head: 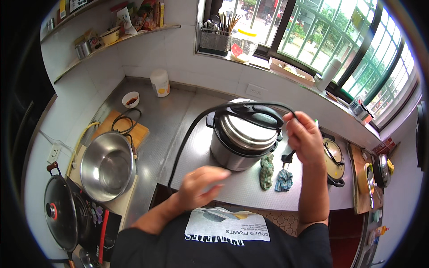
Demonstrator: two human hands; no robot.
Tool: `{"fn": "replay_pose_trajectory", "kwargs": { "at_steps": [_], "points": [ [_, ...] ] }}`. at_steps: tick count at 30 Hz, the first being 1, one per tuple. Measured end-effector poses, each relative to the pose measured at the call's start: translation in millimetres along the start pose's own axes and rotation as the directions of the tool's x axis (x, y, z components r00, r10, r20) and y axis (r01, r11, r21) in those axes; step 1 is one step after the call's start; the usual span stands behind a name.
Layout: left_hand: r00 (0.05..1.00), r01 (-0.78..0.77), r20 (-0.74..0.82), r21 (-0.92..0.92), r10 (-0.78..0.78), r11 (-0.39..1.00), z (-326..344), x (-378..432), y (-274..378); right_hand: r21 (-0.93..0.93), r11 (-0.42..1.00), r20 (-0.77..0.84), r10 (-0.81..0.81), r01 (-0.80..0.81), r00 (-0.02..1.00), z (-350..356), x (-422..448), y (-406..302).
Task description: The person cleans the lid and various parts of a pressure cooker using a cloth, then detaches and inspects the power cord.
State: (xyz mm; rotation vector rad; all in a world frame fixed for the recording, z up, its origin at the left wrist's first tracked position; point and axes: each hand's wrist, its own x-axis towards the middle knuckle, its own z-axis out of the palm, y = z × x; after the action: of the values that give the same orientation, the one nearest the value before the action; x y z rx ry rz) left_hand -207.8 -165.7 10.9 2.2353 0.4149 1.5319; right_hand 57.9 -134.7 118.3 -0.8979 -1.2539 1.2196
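Note:
An electric pressure cooker [224,154] with a silver lid and black handle stands on the steel counter [187,147]. My right hand [304,137], raised to the right of its lid, pinches a black power cord [187,135]. That cord arcs over the cooker and runs down at left past the counter's front edge. Below my right hand hangs a black plug [287,158]. Thumb and fingers apart, my left hand [202,187] is in front of the cooker, holding nothing and slightly blurred. A green cloth [266,172] and a blue cloth [284,181] lie right of the cooker.
At left are a steel basin [107,167], a lidded wok [60,214] and a wooden board [139,134] with a coiled cord. A bowl [130,100] holds dark liquid near a white canister [160,83]. Rightward sit a lidded pan [333,157] and another board [357,167].

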Motion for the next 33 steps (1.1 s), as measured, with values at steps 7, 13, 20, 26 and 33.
{"fn": "replay_pose_trajectory", "kwargs": {
  "at_steps": [7,13,20,26,33],
  "points": [
    [0.831,0.132,-0.554,0.126,-0.040,0.983,-30,-57,9,-0.017,0.990,-0.054,-0.141,0.140,0.989,-31,55,-56],
    [0.723,0.659,-0.218,-0.068,-0.656,0.749,3,-46,-93,0.111,0.977,-0.136,-0.165,0.181,0.977,-82,105,-85],
    [0.700,0.710,-0.211,0.097,-0.682,0.698,38,26,-138,0.137,0.990,-0.283,0.054,-0.015,0.958,-128,129,-53],
    [0.873,0.460,-0.222,0.669,-0.434,0.583,55,60,-194,0.423,0.895,-0.283,0.278,-0.141,0.918,-125,89,34],
    [0.893,0.449,-0.241,0.527,-0.380,0.722,55,75,-202,0.837,0.546,-0.251,0.434,-0.031,0.866,-117,26,111]
  ]
}}
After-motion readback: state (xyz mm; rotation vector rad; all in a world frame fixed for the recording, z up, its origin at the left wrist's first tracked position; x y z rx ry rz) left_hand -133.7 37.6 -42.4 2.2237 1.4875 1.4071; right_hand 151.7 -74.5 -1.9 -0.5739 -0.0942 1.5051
